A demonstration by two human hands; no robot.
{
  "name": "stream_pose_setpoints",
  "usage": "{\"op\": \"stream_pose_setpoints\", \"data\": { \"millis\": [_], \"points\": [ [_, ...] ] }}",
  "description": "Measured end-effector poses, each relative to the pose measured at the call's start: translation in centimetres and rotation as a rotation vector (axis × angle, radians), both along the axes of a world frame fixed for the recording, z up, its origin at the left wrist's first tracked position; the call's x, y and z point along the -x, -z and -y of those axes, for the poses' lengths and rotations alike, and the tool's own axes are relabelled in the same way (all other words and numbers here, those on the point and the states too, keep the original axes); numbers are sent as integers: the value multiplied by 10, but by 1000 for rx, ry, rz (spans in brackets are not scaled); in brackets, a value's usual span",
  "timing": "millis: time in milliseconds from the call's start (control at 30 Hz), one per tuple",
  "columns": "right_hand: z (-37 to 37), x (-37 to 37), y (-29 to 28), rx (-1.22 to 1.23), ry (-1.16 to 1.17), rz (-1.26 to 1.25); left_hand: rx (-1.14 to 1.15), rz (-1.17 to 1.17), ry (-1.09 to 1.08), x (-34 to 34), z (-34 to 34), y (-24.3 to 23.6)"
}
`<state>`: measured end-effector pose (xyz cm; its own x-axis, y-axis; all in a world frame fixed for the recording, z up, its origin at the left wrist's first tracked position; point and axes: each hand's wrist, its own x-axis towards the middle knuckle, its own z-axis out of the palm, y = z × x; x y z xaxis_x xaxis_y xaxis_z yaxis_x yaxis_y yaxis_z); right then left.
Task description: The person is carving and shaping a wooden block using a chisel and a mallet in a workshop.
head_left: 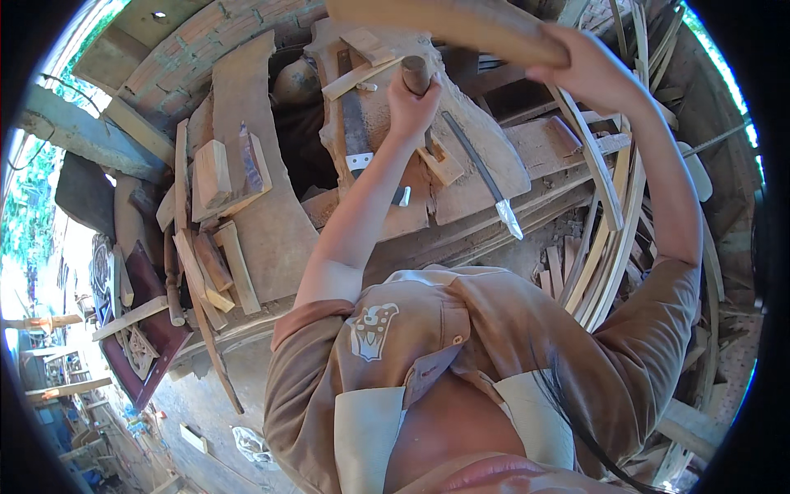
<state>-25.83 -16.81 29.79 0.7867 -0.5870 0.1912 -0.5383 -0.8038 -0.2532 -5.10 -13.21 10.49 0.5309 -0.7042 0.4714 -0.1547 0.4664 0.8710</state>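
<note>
My left hand (pixel 414 109) is closed in a fist round an upright wooden tool handle (pixel 415 72). The round top of the handle sticks out above the fist, and its lower end is hidden. Raised at the upper right, my right hand (pixel 591 70) grips a thick wooden club (pixel 494 31), blurred by motion, which reaches leftward above the left hand. Below lies a rough, dusty wooden slab (pixel 485 156). On it, left of my left forearm, rests a long dark metal blade (pixel 354 119). Right of that forearm lie a notched wood block (pixel 442 165) and a dark bar with a pale wrapped end (pixel 477 160).
Another wide slab (pixel 255 90) carries wood blocks (pixel 212 174) on the left, with a dark gap between the slabs. Long curved wood strips (pixel 621 222) stand on the right. A dark red panel (pixel 152 329) leans at the lower left. A brick wall (pixel 177 70) rises behind.
</note>
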Motion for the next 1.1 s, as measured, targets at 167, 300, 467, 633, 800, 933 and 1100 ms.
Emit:
{"op": "stream_pose_setpoints", "data": {
  "millis": [167,300,467,633,800,933,1100],
  "points": [
    [7,-6,14,-421,129,66,40,-29,41,5,-2,-4],
    [-3,-9,9,-121,29,-462,166,287,-62,-4,1,0],
    [5,-1,16,-221,6,95,54,-28,76,6,1,0],
    [19,-2,11,-31,60,-219,58,37,11,-5,4,11],
    [-1,15,-40,-24,193,68,49,20,32,1,4,11],
    [32,5,6,-335,169,275,83,56,-7,-4,4,8],
    [29,13,27,130,115,-300,73,13,2,-4,2,3]
  ]
}}
